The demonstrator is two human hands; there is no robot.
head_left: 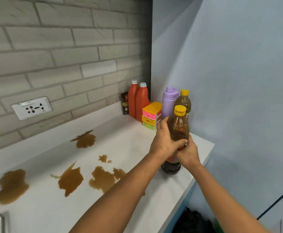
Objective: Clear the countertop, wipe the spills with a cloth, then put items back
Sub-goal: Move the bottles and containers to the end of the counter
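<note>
my fingers (182, 142) are curled round the middle of a clear plastic bottle of amber liquid with a yellow cap (177, 126): left hand (164, 140) and right hand (187, 153) both grip it. it stands upright near the right end of the white tabletop (129, 142). brown spills (70, 179) lie to the left, well apart from the bottle.

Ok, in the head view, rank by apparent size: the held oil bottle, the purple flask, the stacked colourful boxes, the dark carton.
1. Held oil bottle, though nearness to the camera inflates it.
2. Purple flask, partly hidden.
3. Stacked colourful boxes, close to the flask, so unsure.
4. Dark carton, partly hidden.
</note>
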